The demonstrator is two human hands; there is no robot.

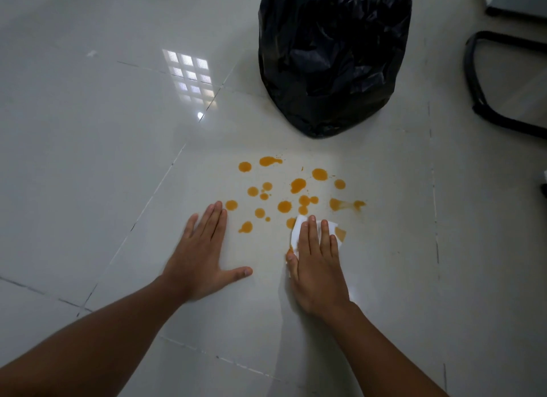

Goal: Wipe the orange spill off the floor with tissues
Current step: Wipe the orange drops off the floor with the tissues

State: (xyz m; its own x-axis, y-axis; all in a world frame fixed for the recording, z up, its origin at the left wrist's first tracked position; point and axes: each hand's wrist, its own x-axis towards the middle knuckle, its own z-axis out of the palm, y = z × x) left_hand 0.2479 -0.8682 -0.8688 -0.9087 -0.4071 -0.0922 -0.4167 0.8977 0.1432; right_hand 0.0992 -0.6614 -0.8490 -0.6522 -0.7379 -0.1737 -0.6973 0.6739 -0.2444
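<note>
On the glossy tiled floor (88, 159), you are bracing your flat, empty left hand (204, 254) beside the orange spill (296, 189) while your flat right hand (316, 266) is pressing a tissue (297, 229) onto its near edge, soaking drops.

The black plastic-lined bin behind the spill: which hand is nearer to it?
The right hand is nearer. It presses a white tissue flat, below the black plastic-lined bin. The left hand lies flat on the floor, further left of it.

Dim overall, window glare (191, 78) on glossy floor (88, 159), wide-angle edge distortion
</note>
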